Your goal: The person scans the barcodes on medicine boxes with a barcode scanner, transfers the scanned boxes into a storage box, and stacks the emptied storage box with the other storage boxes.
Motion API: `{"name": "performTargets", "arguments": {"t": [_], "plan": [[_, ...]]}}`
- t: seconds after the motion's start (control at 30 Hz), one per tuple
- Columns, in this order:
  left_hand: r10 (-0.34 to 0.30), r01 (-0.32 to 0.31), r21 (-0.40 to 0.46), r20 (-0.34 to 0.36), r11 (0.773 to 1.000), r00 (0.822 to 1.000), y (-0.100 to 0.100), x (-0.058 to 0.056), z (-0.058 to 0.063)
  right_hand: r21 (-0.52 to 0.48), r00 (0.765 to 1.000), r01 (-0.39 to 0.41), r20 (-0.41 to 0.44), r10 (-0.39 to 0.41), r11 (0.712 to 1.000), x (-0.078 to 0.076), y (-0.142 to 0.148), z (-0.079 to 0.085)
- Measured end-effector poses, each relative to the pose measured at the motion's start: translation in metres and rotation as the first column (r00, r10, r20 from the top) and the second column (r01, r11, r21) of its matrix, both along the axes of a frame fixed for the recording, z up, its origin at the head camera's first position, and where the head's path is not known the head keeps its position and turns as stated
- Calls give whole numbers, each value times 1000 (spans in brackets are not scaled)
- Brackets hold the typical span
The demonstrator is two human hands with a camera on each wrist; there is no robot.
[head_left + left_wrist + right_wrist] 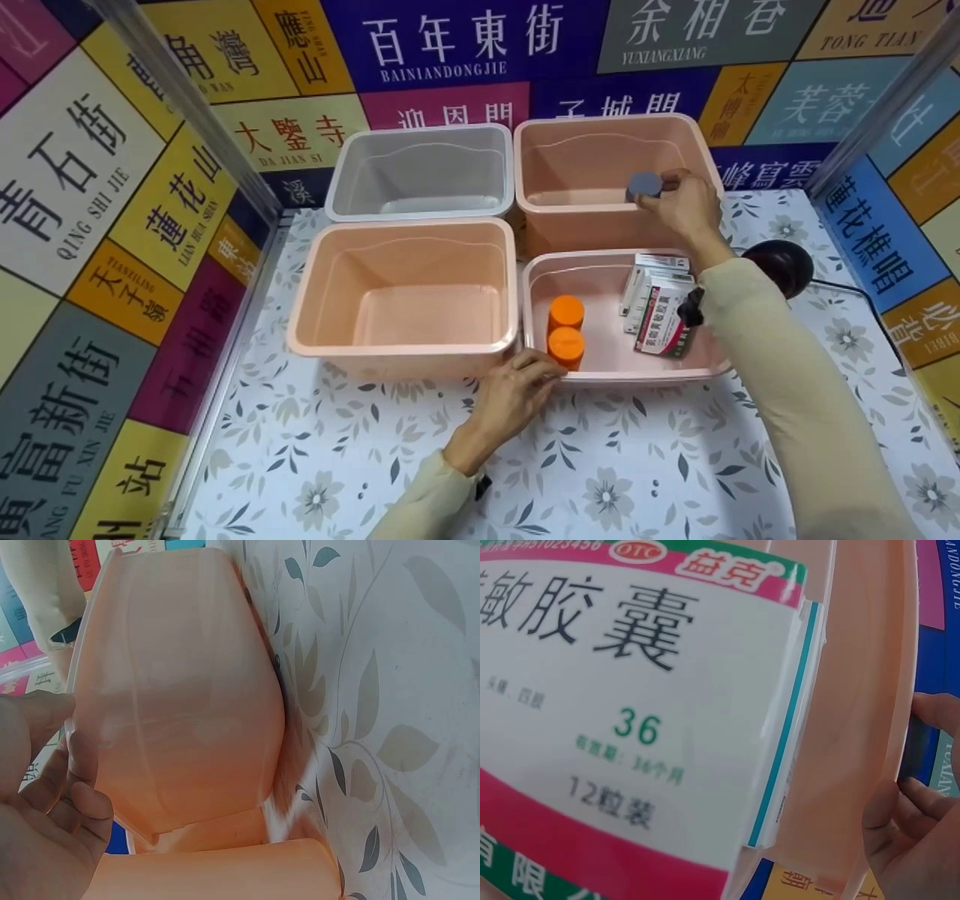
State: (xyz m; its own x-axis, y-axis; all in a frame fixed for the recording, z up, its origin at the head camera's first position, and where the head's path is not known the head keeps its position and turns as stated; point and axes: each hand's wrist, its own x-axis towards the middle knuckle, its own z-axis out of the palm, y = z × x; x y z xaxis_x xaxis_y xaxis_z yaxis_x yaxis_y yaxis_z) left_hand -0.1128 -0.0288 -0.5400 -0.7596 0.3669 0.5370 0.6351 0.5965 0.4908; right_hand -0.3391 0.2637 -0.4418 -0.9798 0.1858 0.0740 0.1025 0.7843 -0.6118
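Observation:
My right hand (686,206) holds a grey-blue round-topped object (645,186) between thumb and fingers, over the front part of the back right peach bin (577,231). In the right wrist view the fingers (900,817) partly hide that dark object. At the front left corner of the front right pink bin (622,377), my left hand (517,394) grips the rim with thumb and fingers. Inside this bin stand two orange-capped containers (566,345) on the left and several medicine boxes (664,321) on the right, partly behind the right wrist.
A grey bin (420,214) stands back left, with another peach bin (405,349) in front of it. Right of the bins lies a dark rounded object (780,266) with a cable (855,289). Walls with printed signs enclose the flower-patterned table (600,450) at the back and sides.

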Motion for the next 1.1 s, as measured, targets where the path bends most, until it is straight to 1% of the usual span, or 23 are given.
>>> {"name": "performTargets", "arguments": {"t": [0.17, 0.27, 0.43, 0.6, 0.83, 0.97, 1.1], "plan": [[2, -2, -13, 8, 1000, 1000, 0, 0, 1, -54, 1000, -2, 9, 2, 999, 0, 1, -1], [5, -6, -19, -7, 1000, 1000, 0, 1, 0, -55, 1000, -9, 4, 9, 998, 1, 2, -2], [9, -10, -23, -30, 1000, 1000, 0, 0, -1, -32, 999, -28, -38, 27, 999, 1, 3, -1], [8, -8, -12, -28, 1000, 1000, 0, 0, -1, -50, 997, -43, -63, 39, 998, 2, 4, 0], [6, -6, -1, -33, 1000, 999, 0, -1, -1, -69, 997, -45, -66, 40, 997, 5, 4, 2], [2, -2, 3, -21, 1000, 1000, 1, 0, -1, -87, 997, -49, -63, 43, 995, 6, 4, 2], [3, -3, 2, -12, 1000, 1000, 1, 0, -1, -111, 996, -51, -84, 42, 993, 8, 5, 1]]}}
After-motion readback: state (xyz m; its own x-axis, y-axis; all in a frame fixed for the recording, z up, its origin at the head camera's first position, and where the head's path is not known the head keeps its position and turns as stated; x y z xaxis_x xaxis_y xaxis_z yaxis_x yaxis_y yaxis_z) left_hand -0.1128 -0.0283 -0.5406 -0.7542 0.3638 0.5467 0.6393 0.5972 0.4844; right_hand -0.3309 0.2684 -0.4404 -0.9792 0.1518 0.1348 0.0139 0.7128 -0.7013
